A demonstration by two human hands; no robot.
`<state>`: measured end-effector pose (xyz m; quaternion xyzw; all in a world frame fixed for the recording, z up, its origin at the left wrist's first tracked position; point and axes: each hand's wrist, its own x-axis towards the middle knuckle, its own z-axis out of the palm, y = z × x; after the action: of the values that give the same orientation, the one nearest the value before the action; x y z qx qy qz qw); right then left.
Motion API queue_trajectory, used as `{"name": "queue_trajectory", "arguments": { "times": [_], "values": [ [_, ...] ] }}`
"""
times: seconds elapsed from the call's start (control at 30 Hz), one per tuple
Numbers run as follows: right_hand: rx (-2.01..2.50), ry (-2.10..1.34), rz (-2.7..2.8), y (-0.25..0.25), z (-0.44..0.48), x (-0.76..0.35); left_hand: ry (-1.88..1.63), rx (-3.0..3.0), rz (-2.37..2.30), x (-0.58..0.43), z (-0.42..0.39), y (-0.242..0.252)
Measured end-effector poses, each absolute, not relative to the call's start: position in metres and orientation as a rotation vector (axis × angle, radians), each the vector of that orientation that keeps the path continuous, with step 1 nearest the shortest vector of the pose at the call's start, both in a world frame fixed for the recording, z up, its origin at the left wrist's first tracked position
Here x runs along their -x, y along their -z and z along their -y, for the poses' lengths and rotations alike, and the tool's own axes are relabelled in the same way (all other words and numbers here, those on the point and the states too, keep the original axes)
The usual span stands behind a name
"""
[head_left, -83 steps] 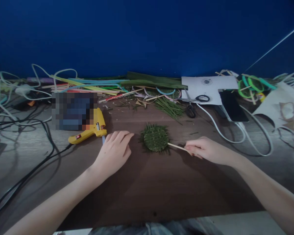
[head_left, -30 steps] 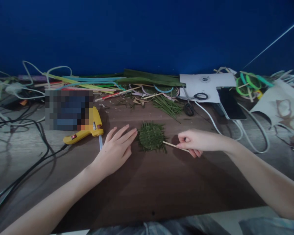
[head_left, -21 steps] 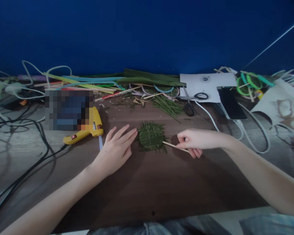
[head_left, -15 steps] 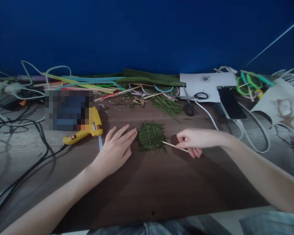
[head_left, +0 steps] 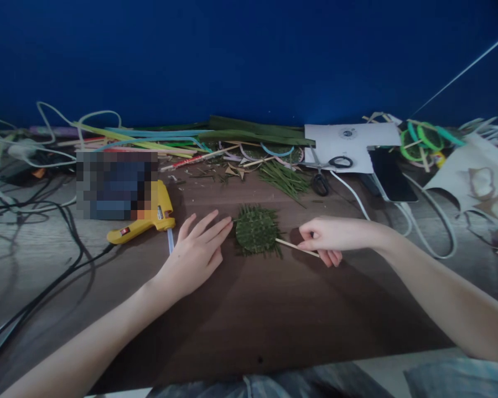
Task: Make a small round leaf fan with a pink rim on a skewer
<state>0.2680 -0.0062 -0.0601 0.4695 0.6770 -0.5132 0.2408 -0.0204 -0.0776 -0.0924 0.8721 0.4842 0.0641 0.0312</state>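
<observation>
A round piece woven from green leaf strips [head_left: 256, 230], its edge fringed with loose ends, lies flat on the brown table [head_left: 240, 326]. A thin pale wooden stick [head_left: 288, 244] reaches from its right edge. My right hand [head_left: 321, 240] is closed around the stick's outer part. On the other side, my left hand [head_left: 201, 246] rests palm down with fingers stretched out, the tips at or just beside the left edge of the woven piece. Whether they touch it I cannot tell.
A yellow hot glue gun [head_left: 160, 213] with its black cord lies at left. Behind are cut leaf strips [head_left: 286, 179], scissors [head_left: 320, 179], white paper [head_left: 352, 138] and colored pipe cleaners [head_left: 161, 134]. A phone [head_left: 394, 176] with white cables [head_left: 444, 249] and scrap card [head_left: 468, 171] lie right.
</observation>
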Motion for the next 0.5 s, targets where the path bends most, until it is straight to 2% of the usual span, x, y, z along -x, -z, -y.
{"name": "queue_trajectory", "arguments": {
  "times": [0.17,0.3,0.4,0.5],
  "values": [
    [-1.363,1.292,-1.971,0.054,0.012,-0.267,-0.230,-2.668,-1.510,0.021,0.077,0.092],
    [-1.581,0.874,-2.589,0.060,0.018,-0.259,-0.305,-2.709,-1.500,0.017,0.078,0.086],
    [-1.409,0.611,-3.078,0.075,0.022,-0.246,-0.268,-2.776,-1.378,0.010,0.078,0.083],
    [-1.245,0.470,-3.180,0.089,0.024,-0.234,-0.207,-2.833,-1.289,0.002,0.078,0.085]
  ]
}}
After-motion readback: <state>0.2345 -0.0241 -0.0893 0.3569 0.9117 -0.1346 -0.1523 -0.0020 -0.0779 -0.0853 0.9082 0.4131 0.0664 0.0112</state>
